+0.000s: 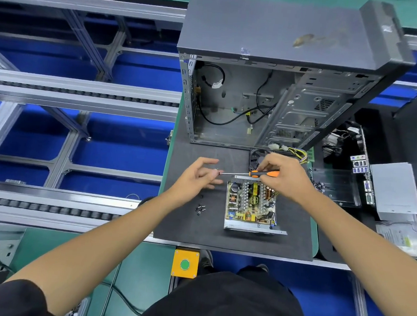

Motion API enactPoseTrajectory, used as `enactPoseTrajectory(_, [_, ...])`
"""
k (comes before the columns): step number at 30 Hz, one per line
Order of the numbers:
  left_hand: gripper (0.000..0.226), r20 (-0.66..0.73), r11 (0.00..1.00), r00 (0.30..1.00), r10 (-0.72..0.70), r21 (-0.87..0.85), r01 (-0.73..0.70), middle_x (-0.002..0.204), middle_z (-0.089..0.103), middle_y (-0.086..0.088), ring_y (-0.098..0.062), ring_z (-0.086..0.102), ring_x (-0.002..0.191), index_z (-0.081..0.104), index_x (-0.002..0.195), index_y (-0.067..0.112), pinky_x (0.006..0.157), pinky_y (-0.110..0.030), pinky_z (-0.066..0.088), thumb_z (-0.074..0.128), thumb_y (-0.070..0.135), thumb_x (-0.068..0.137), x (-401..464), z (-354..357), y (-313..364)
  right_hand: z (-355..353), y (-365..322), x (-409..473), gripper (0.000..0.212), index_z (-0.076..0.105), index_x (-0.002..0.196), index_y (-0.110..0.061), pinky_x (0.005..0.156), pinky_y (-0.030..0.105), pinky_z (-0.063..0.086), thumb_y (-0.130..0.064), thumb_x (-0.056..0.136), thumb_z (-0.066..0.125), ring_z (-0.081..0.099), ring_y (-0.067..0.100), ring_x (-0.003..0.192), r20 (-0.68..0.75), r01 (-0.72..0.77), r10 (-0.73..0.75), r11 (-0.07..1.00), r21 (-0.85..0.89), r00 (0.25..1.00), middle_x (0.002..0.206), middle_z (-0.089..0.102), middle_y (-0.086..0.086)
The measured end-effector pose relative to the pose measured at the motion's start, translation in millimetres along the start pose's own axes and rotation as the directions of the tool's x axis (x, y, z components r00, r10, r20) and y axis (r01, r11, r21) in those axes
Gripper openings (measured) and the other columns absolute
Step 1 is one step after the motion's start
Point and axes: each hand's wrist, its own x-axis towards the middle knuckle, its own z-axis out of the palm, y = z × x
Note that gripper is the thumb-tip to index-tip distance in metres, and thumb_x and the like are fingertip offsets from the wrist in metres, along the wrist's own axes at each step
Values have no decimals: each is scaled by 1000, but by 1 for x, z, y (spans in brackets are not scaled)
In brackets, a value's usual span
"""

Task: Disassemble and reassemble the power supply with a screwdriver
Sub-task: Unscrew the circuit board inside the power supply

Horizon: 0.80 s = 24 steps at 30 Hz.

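Note:
The opened power supply (251, 205) lies on the dark mat (197, 228), its circuit board with coils and capacitors exposed. My right hand (284, 176) grips the orange-and-black screwdriver (263, 174), held level above the supply's far edge with the thin shaft pointing left. My left hand (198, 177) hovers left of the supply, fingers loosely spread; the screwdriver tip meets its fingertips, where a small dark screw seems to sit. Several black screws (200, 208) lie on the mat below my left hand.
An open computer case (269, 88) stands behind the mat, cables inside. A black fan (257, 157) and yellow wires (300, 154) lie behind my right hand. A motherboard, a grey metal cover (395, 188) and a bagged drive lie right. Conveyor rails run left; a yellow button box (185, 263) is below.

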Motion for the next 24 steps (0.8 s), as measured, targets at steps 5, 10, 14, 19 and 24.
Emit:
enactPoseTrajectory(5, [11, -68, 973, 998, -5, 231, 21, 96, 74, -3, -14, 70, 86, 56, 109, 15, 72, -31, 54, 60, 23, 102, -2, 3, -13, -9, 11, -11, 14, 65, 77, -37, 72, 42, 56, -32, 65, 61, 65, 5, 82, -27, -19, 19, 999, -26, 999, 83, 67, -16])
enactPoseTrajectory(10, [5, 158, 871, 987, -9, 485, -70, 85, 68, 15, 1, 58, 76, 66, 95, 25, 71, -13, 46, 71, 27, 94, -10, 27, -22, -22, 23, -27, 13, 64, 77, -38, 64, 32, 46, -34, 66, 59, 60, 2, 79, -61, -33, 30, 998, -55, 998, 81, 64, -17])
enactPoseTrajectory(14, [10, 301, 805, 952, -62, 579, -130, 88, 73, 12, -1, 66, 79, 71, 98, 23, 72, -16, 51, 68, 33, 96, -11, 63, -23, -31, 37, -39, 16, 65, 78, -33, 68, 40, 52, -38, 65, 56, 61, 11, 80, -88, -63, 58, 997, -51, 994, 82, 65, -16])
enactPoseTrajectory(19, [12, 401, 667, 909, -109, 708, -232, 91, 73, 9, -6, 67, 84, 72, 106, 30, 77, -27, 55, 66, 34, 97, 0, 93, -16, -38, 52, -44, 17, 64, 80, -33, 70, 45, 54, -35, 65, 57, 65, 15, 81, -95, -65, 63, 998, -14, 993, 85, 68, -14])
enactPoseTrajectory(24, [17, 396, 646, 897, -198, 740, -185, 93, 75, 13, -1, 67, 86, 76, 107, 22, 80, -25, 54, 67, 32, 97, 14, 110, -7, -50, 60, -46, 18, 61, 78, -44, 69, 42, 54, -34, 64, 57, 64, 14, 78, -114, -43, 49, 998, 50, 992, 82, 66, -17])
